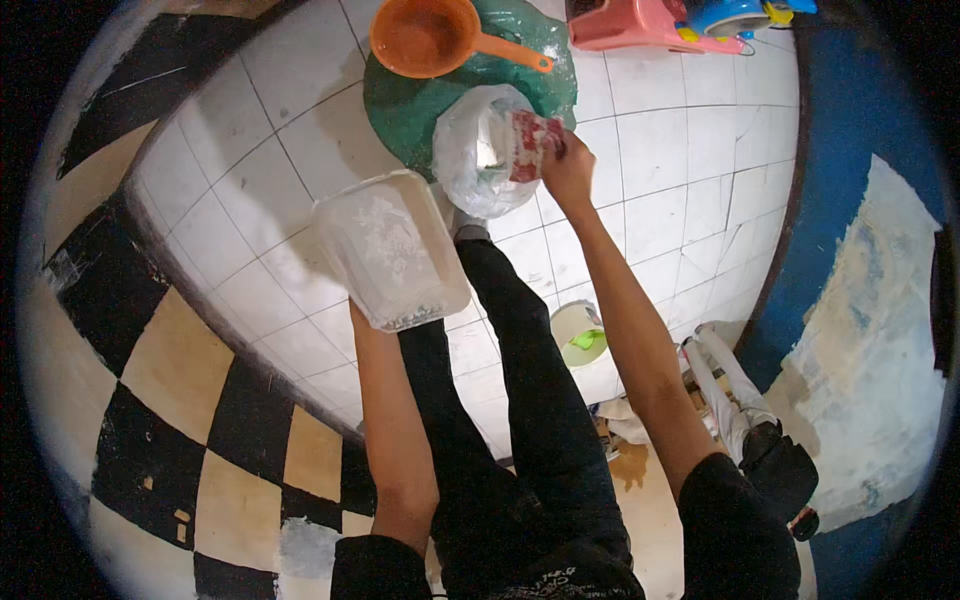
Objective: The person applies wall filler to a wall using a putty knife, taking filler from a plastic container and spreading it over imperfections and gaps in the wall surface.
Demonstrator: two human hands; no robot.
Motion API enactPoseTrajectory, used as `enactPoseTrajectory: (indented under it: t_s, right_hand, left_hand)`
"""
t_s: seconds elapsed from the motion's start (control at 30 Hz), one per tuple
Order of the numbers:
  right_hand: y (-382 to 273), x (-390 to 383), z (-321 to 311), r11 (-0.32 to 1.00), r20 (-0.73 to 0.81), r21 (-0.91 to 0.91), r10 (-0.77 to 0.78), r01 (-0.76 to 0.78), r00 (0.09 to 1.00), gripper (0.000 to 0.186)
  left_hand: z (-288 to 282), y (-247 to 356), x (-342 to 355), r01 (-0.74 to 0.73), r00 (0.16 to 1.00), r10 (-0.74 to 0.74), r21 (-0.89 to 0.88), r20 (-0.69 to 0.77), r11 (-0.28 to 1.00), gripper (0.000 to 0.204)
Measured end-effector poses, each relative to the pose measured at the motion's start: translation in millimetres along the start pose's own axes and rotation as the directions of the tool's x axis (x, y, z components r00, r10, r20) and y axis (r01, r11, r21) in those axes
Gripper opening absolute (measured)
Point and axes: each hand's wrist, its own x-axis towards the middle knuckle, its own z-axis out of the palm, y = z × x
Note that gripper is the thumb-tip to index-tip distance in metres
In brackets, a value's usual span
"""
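Note:
A translucent white plastic tub point(385, 240) with whitish smears inside is held out by my left arm point(395, 430). The tub's body covers the fingers of that hand. My right hand point(570, 172) is closed on a crumpled red-and-white piece point(530, 143), which may be a packet or a cloth. It hangs over the right side of a clear plastic bag point(455, 165), whose mouth is open. Something pale shows inside the bag, too unclear to name. The bag stands in front of my feet, against a round green surface point(395, 115).
An orange dipper point(425, 38) rests on the green surface. Pink plastic point(610, 25) and blue plastic point(740, 15) items are at the far right. A pale bucket point(578, 335) with something bright green stands beside my leg. Checkered tiles point(150, 430) lie left, a blue wall point(840, 110) right.

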Motion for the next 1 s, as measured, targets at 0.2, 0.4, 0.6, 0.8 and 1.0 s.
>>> enactPoseTrajectory:
  t_s: [0.2, 0.4, 0.6, 0.8, 1.0]
  right_hand:
    - [-21.9, 11.0, 32.4, 0.942, 0.087, -0.31, 0.164, -0.129, 0.983, 0.035]
    - [-3.8, 20.0, 40.6, 0.974, 0.034, -0.152, 0.176, -0.168, 0.984, 0.022]
    - [73.9, 40.1, 47.0, 0.956, 0.269, 0.171, 0.189, -0.239, 0.945, 0.026]
    - [73.9, 32.0, 32.2, 0.689, 0.465, 0.549, 0.218, -0.473, 0.858, 0.026]
    - [15.4, 8.3, -26.5, 0.579, 0.453, 0.675, 0.164, -0.457, 0.876, 0.022]
  left_hand:
    - [43.9, -8.5, -35.3, 0.182, 0.967, -0.185, 0.033, 0.175, 0.983, 0.074]
    - [26.7, -14.7, -39.6, 0.204, 0.973, -0.195, -0.059, 0.127, 0.977, 0.075]
    - [47.5, -16.9, -42.0, 0.232, 0.956, -0.223, -0.026, 0.193, 0.972, 0.075]
    - [54.8, -11.0, -45.6, 0.244, 0.946, -0.228, -0.044, 0.23, 0.969, 0.076]
    - [81.6, -5.5, -51.0, 0.274, 0.927, -0.246, -0.065, 0.282, 0.96, 0.073]
